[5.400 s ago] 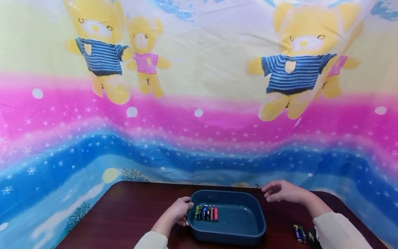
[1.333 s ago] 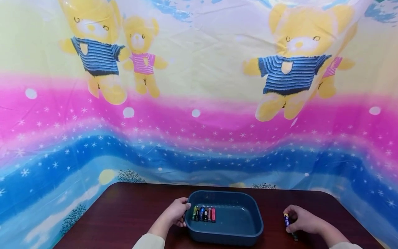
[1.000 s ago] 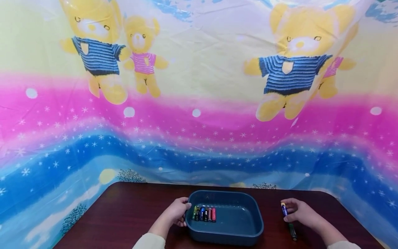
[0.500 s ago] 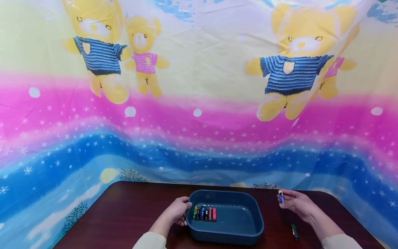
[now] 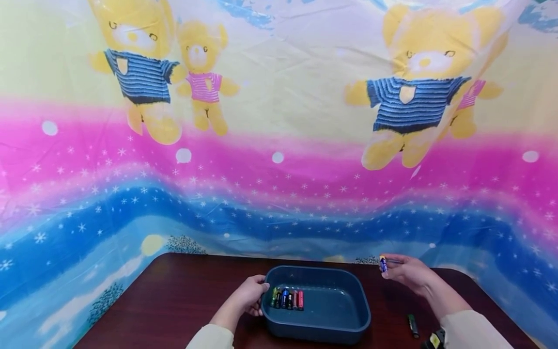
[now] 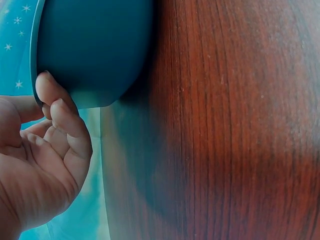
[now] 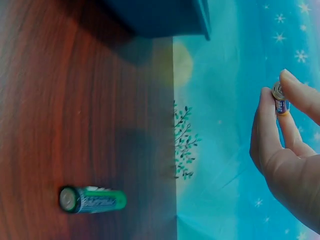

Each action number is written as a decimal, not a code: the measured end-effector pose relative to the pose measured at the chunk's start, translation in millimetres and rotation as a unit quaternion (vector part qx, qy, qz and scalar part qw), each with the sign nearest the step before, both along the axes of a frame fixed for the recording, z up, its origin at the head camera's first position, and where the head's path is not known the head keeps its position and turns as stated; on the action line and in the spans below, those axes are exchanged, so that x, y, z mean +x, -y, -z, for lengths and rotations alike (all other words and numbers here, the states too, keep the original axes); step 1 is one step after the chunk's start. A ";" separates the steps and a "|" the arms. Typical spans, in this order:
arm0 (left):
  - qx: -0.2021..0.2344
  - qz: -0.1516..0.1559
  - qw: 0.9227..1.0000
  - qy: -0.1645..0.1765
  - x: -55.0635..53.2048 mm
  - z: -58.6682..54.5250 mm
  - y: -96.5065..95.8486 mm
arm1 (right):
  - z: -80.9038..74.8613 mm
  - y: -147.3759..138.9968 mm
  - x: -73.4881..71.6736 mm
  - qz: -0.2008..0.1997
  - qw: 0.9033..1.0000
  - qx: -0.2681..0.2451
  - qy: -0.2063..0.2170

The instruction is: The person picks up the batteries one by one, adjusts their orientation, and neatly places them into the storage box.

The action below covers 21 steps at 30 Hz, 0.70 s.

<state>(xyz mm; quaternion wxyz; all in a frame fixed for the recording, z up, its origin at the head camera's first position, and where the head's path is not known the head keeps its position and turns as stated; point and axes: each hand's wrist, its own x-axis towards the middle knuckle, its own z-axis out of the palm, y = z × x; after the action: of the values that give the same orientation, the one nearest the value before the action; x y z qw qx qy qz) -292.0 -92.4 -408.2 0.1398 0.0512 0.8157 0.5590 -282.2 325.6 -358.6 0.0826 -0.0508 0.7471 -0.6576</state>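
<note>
My left hand grips the left rim of a dark blue-grey plastic tub; in the left wrist view the thumb and fingers pinch the tub's edge. Inside the tub, against its left side, several batteries of different colours lie side by side in a row. Raised above the table to the right of the tub, my right hand pinches a blue battery with a yellow end between thumb and fingers. A green and black battery lies on the table below that hand, also plain in the right wrist view.
The dark red-brown wooden table carries everything. A black object, partly hidden, shows by the right sleeve. Behind the table hangs a cloth printed with bears and snowflakes.
My right hand has picked up the blue battery from beside the green one, then lifted it up and leftward toward the tub. My left hand has stayed on the rim.
</note>
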 end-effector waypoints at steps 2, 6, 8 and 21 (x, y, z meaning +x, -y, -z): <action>0.001 0.000 1.000 -0.001 -0.4 -0.2 -0.1 | -3.2 5.5 -1.0 0.003 1.000 0.006 -0.002; 0.001 0.001 1.000 -0.001 -0.3 0.1 -0.2 | -7.2 16.8 -3.5 0.001 1.000 0.021 -0.013; 0.002 0.002 1.000 0.000 -0.3 0.4 -0.6 | -8.3 21.7 -4.6 -0.004 0.999 0.027 -0.019; 0.002 0.001 1.000 0.000 -0.6 -0.1 -0.3 | -13.0 48.3 -12.7 -0.019 0.999 0.034 -0.017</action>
<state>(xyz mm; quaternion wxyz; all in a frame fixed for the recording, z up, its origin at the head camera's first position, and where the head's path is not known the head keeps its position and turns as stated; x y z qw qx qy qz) -292.5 -92.2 -408.1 0.1403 0.0525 0.8145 0.5605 -294.9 277.3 -345.6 0.0837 -0.0732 0.7689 -0.6296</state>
